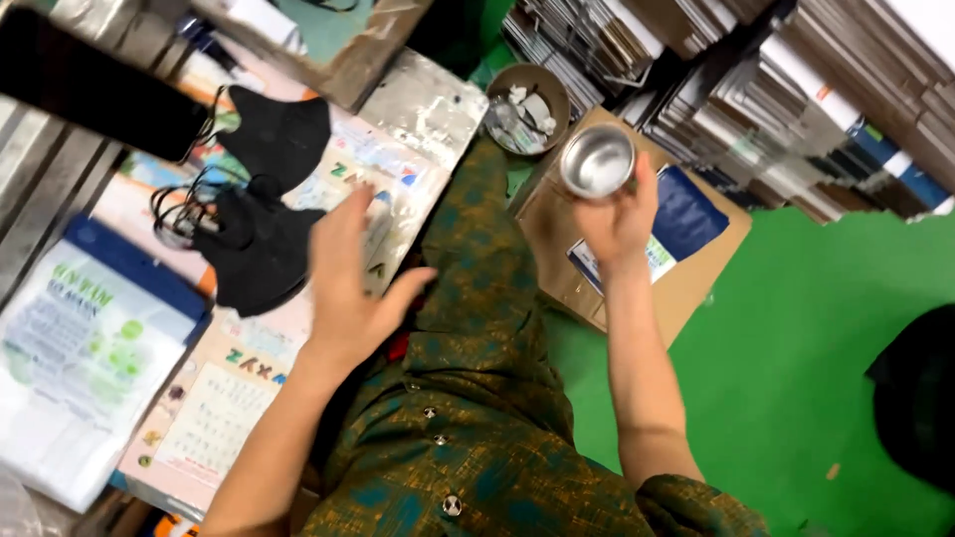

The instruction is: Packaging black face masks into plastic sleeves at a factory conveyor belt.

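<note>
Above the cardboard box [557, 268], right hand [619, 221] grips a small steel cup [597, 161]. Left hand [348, 283] open, empty, hovering just beside black face masks [261, 244] on the worktop [418, 104].

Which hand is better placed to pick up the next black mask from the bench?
The left hand, probably. It is open, holds nothing, and hovers right beside the black masks on the printed sheets. The right hand is busy holding a small metal cup out over the cardboard box, away from the masks.
</note>
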